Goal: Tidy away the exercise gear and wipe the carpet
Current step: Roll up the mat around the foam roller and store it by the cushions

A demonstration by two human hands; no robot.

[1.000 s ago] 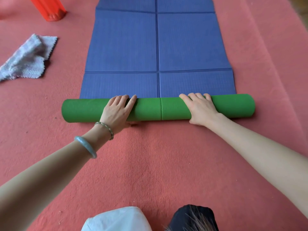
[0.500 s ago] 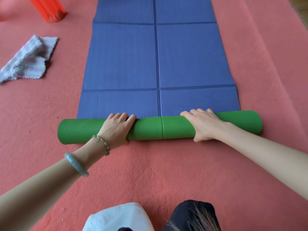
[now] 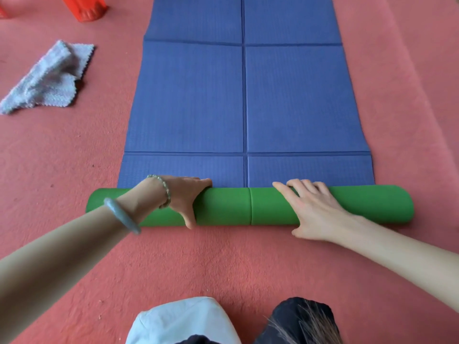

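Mat roll (image 3: 223, 207): left grip (image 3: 184, 194) wraps it, right grip (image 3: 315, 209) flat, open on top. I'd push evenly, roll tight, ends flush.

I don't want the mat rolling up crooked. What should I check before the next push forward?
1. The left hand grips the roll: ok.
2. The right hand lies flat on the roll: ok.
3. The roll lies square across the flat mat: ok.
4. Nothing lies on the visible flat mat: ok.
5. The grey cloth is on the carpet, apart from the mat: ok.
6. The mat's far end is out of view: cannot tell.
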